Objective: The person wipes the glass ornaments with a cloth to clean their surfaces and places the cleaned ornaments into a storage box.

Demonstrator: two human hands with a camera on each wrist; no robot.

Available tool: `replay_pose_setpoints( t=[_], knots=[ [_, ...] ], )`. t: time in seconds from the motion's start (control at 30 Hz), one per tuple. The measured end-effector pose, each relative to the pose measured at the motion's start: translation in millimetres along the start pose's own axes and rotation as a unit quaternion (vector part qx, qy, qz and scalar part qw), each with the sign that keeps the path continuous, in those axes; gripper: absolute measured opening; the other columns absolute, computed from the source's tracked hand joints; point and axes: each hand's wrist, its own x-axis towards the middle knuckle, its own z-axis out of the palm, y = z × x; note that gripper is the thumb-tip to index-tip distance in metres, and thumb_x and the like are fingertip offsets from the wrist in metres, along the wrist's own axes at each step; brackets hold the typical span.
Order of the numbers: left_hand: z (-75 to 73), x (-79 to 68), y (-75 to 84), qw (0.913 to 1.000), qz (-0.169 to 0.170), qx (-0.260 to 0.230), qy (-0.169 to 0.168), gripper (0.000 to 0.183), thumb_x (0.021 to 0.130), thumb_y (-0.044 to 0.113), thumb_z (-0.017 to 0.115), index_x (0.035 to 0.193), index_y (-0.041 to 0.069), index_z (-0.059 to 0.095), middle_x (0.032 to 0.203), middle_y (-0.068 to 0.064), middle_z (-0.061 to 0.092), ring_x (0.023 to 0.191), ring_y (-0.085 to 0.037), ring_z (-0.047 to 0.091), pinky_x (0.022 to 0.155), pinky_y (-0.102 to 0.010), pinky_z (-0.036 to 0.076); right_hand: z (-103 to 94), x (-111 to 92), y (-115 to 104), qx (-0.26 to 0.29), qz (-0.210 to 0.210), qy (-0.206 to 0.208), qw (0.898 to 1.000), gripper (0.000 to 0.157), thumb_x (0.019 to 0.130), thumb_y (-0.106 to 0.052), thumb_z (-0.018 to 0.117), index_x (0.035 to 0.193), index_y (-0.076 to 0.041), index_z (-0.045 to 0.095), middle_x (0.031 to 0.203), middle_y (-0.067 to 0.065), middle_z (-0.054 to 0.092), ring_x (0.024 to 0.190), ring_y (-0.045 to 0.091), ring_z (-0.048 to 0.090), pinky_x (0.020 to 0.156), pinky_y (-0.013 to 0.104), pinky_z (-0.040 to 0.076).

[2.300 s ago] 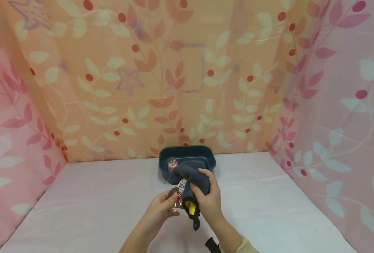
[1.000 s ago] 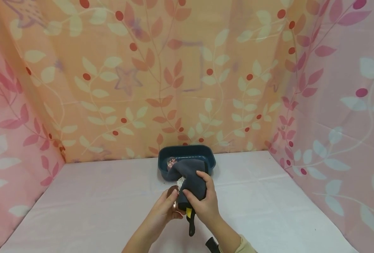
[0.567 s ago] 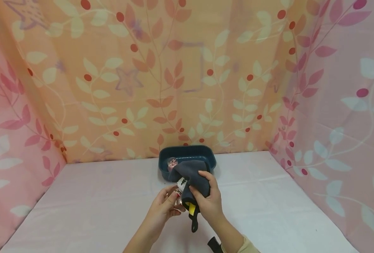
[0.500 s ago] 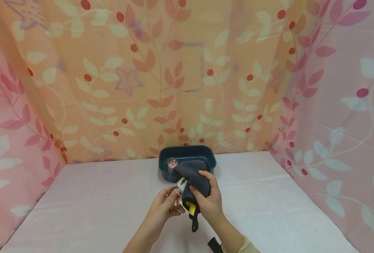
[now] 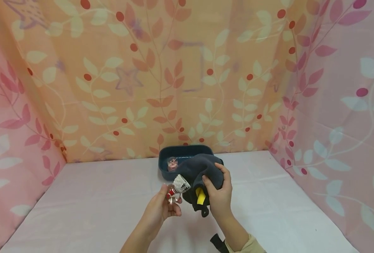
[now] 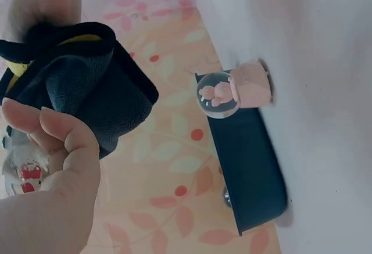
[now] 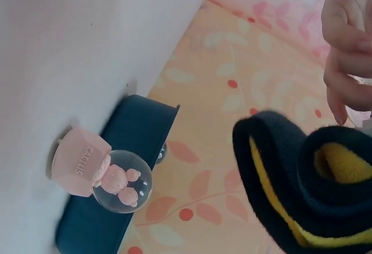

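Here, gray cloth [image 5: 194, 167] above white tabletop [image 5: 95, 203]; orange leaf-print curtain [image 5: 161, 80] behind.

Soft, diffuse light spreads evenly to the far edge of the bench [image 5: 253, 172], leaving faint shadows beside the tub [image 6: 250, 172]; glints dot the held snow globe [image 5: 173, 196]; both wrist views look cooler, slightly hazy.

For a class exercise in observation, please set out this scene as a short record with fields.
Left hand: holds white-based snow globe, tilted
Right hand: grips yellow-lined dark grey cloth
Surface: white tabletop
Container: dark teal tub
Inside the tub: clear-domed globe with pink contents
In front of the tub: pink snow globe marked CACTUS, upright
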Motion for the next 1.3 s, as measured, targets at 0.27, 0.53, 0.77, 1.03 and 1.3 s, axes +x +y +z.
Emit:
replay_pose_setpoints(
  t=[0.27,0.53,0.77,1.03,1.3],
  knots=[
    [1.3,0.2,3.7,0.9992,-0.011,-0.039,-0.004,0.064,0.098,0.064,0.025,0.108,0.009,0.054,0.083,-0.003,0.056,0.066,-0.014,0.058,0.072,-0.033,0.047,1.2,-7.2,-0.1,-0.052,-0.08,-0.119,0.988,0.06,0.083,0.002,0.07,0.134,-0.008,0.04,0.125,0.016,0.043,0.099,0.019,0.053,0.078,0.028,0.05],
    [8.8,0.7,6.0,0.9996,-0.024,-0.004,-0.018,0.065,0.102,0.058,0.021,0.119,0.004,0.052,0.075,0.0,0.059,0.064,-0.014,0.055,0.07,-0.033,0.048,4.8,-8.2,3.3,-0.081,-0.033,-0.194,0.977,0.071,0.081,-0.009,0.077,0.138,-0.015,0.035,0.133,0.022,0.04,0.103,0.032,0.05,0.079,0.034,0.05],
    [14.7,2.7,7.1,0.9992,-0.029,0.016,-0.022,0.06,0.102,0.046,0.039,0.13,-0.005,0.027,0.072,-0.002,0.057,0.06,-0.011,0.055,0.069,-0.03,0.047,9.6,-10.6,4.2,-0.107,-0.102,-0.125,0.981,0.065,0.076,0.009,0.074,0.13,-0.007,0.042,0.122,0.017,0.049,0.098,0.018,0.051,0.077,0.032,0.049],
    [15.2,2.9,2.6,0.9996,-0.004,0.001,-0.027,0.053,0.104,0.05,0.031,0.123,0.0,0.03,0.075,-0.003,0.056,0.06,-0.012,0.055,0.067,-0.031,0.047,9.5,-10.9,4.0,-0.124,-0.149,-0.091,0.977,0.062,0.074,0.015,0.074,0.126,-0.006,0.046,0.118,0.008,0.053,0.099,0.013,0.053,0.08,0.03,0.048],
    [11.3,3.0,2.6,0.9988,0.007,-0.019,-0.043,0.047,0.103,0.054,0.025,0.103,0.01,0.042,0.073,0.0,0.045,0.06,-0.012,0.049,0.06,-0.028,0.047,6.2,-7.0,1.1,-0.089,-0.168,-0.094,0.977,0.056,0.078,0.017,0.07,0.124,-0.003,0.047,0.121,0.0,0.053,0.102,0.012,0.054,0.082,0.026,0.05]
  ],
)
